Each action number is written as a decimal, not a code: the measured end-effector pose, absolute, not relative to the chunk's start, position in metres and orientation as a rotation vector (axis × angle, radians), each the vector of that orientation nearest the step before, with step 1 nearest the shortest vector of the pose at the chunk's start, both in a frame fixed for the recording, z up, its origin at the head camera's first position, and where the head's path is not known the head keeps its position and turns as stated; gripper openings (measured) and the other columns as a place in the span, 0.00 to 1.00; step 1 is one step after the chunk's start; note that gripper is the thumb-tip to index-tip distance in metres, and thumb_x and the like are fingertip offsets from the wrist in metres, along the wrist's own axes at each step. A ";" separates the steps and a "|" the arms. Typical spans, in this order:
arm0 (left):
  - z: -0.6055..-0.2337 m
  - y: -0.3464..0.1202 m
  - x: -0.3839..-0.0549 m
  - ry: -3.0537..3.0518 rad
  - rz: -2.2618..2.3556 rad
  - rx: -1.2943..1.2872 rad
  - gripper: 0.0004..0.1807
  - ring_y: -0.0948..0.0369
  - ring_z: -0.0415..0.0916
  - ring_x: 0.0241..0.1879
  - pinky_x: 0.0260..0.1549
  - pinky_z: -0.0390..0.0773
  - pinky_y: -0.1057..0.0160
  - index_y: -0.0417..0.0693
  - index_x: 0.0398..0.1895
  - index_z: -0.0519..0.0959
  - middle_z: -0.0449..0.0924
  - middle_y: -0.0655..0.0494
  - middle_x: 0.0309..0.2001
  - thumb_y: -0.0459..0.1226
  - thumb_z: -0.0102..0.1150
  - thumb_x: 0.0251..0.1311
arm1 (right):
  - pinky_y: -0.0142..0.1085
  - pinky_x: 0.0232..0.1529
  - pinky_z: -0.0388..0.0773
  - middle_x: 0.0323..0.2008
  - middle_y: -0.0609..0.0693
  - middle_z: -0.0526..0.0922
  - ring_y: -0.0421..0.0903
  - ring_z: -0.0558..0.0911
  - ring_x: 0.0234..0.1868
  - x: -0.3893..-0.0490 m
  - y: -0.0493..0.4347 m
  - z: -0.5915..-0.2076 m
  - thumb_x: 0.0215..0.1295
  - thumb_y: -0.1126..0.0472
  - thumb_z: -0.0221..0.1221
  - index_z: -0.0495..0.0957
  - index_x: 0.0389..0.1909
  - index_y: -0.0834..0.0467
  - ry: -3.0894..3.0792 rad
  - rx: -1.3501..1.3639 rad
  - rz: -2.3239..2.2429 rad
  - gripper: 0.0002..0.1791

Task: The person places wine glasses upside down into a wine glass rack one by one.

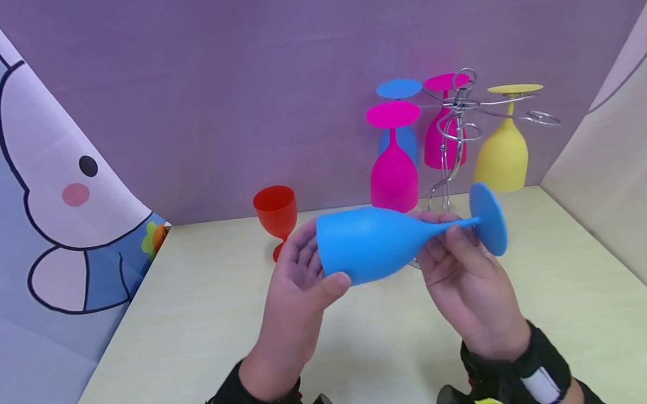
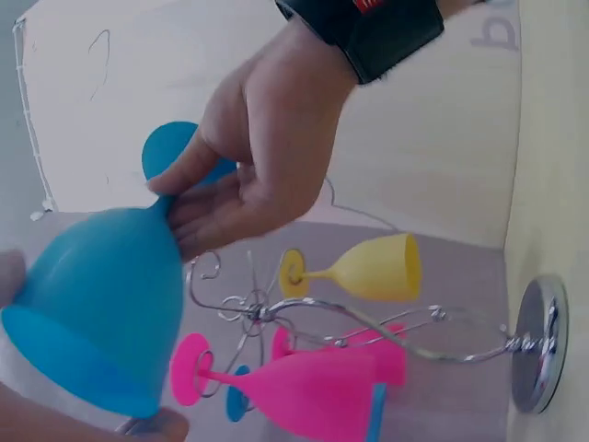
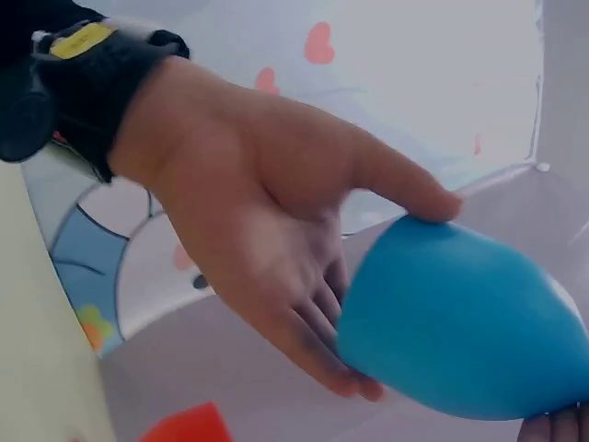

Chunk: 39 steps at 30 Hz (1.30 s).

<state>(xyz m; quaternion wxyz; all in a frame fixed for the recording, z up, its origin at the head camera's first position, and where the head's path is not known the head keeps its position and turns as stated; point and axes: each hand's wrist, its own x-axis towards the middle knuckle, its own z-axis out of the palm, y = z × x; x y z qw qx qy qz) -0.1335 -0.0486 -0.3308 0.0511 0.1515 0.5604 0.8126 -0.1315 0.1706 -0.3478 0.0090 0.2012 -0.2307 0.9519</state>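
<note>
A blue plastic wine goblet (image 1: 371, 242) lies sideways in the air between both hands, its bowl to the left and its round foot to the right. The left hand (image 1: 292, 306) holds the bowl at its rim, thumb in front and fingers behind. With thumb and fingers, the right hand (image 1: 470, 289) pinches the stem near the foot; this grip also shows in the left wrist view, where the right hand (image 2: 276, 138) reaches down to the stem. Part of the left fingers is hidden behind the bowl.
Behind the hands, a metal spiral-stemmed glass rack (image 1: 457, 104) carries upside-down goblets: two pink, with a front pink one (image 1: 394, 175), a blue one (image 1: 399, 89) and a yellow one (image 1: 502, 158). An upright red goblet (image 1: 276, 209) stands on the pale table (image 1: 188, 334), left of the rack.
</note>
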 end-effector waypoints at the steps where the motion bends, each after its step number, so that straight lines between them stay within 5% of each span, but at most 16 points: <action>1: -0.330 -0.049 -0.132 1.767 2.436 0.463 0.43 0.53 0.62 0.67 0.55 0.76 0.50 0.54 0.72 0.56 0.63 0.55 0.68 0.39 0.69 0.56 | 0.44 0.66 0.65 0.53 0.57 0.83 0.53 0.77 0.60 -0.130 0.173 -0.346 0.77 0.64 0.42 0.77 0.54 0.65 -0.754 0.612 2.951 0.17; 14: -0.327 -0.049 -0.125 2.257 2.113 0.742 0.44 0.60 0.65 0.65 0.58 0.73 0.55 0.56 0.71 0.58 0.65 0.61 0.68 0.37 0.72 0.51 | 0.45 0.65 0.69 0.50 0.60 0.83 0.57 0.77 0.59 -0.124 0.186 -0.333 0.75 0.71 0.43 0.74 0.58 0.70 -0.989 0.611 2.650 0.18; 23: -0.326 -0.048 -0.122 2.413 1.901 0.741 0.44 0.63 0.64 0.66 0.58 0.73 0.49 0.62 0.70 0.60 0.66 0.66 0.66 0.42 0.73 0.50 | 0.43 0.61 0.73 0.48 0.62 0.82 0.61 0.77 0.57 -0.116 0.186 -0.325 0.72 0.74 0.46 0.69 0.62 0.72 -1.432 0.523 2.275 0.19; 33: -0.333 -0.041 -0.122 2.486 1.564 0.722 0.45 0.63 0.68 0.61 0.51 0.79 0.55 0.66 0.68 0.63 0.67 0.72 0.62 0.52 0.75 0.45 | 0.36 0.56 0.76 0.50 0.56 0.83 0.53 0.75 0.60 -0.097 0.173 -0.319 0.68 0.67 0.57 0.80 0.56 0.59 -2.003 0.345 1.791 0.17; 39: -0.336 -0.040 -0.124 2.459 1.475 0.782 0.43 0.63 0.69 0.58 0.47 0.81 0.59 0.67 0.67 0.65 0.67 0.72 0.60 0.51 0.76 0.45 | 0.38 0.56 0.76 0.49 0.58 0.83 0.54 0.76 0.59 -0.094 0.171 -0.321 0.67 0.70 0.57 0.79 0.57 0.61 -1.996 0.457 1.781 0.18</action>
